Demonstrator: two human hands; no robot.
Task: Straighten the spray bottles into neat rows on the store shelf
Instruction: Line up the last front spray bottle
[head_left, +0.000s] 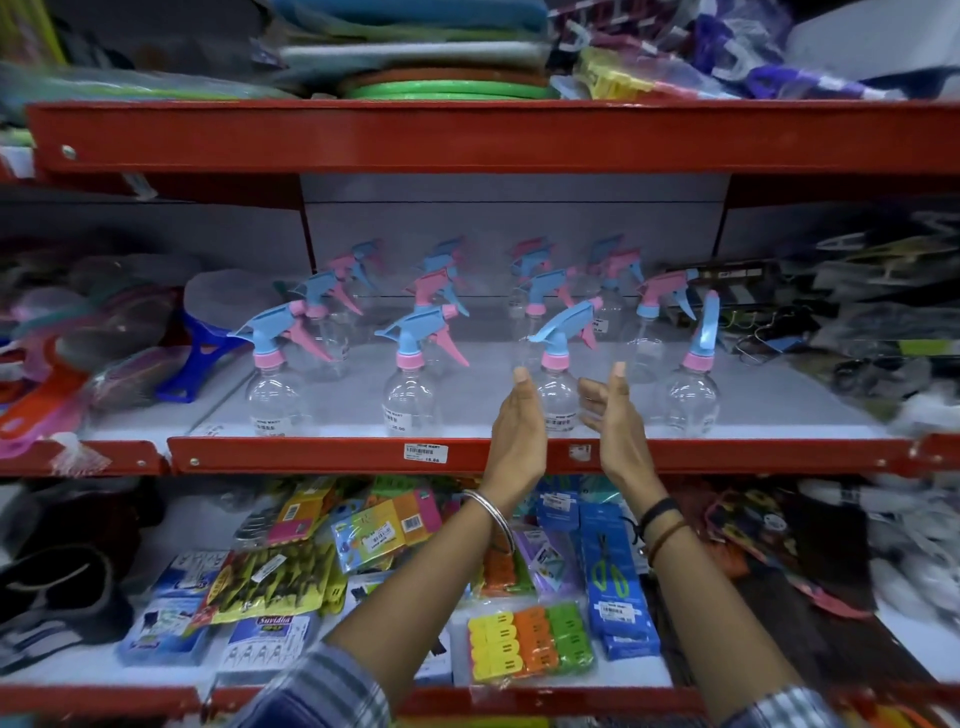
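Several clear spray bottles with blue and pink trigger heads stand in rows on the white middle shelf (779, 405). In the front row, one bottle (272, 395) is at the left, another (410, 395) stands beside it, a third (558, 400) is between my hands, and a fourth (693, 395) is at the right with its nozzle turned toward me. My left hand (519, 421) is open just left of the third bottle. My right hand (613, 415) is open just right of it, fingers spread. Neither hand grips it.
A red shelf lip (311, 454) with a price tag (422, 452) runs along the front. The lower shelf holds packets of clothes pegs (530, 642) and other packaged goods. Brushes and plastic items (104, 364) crowd the left side, hangers (831, 322) the right.
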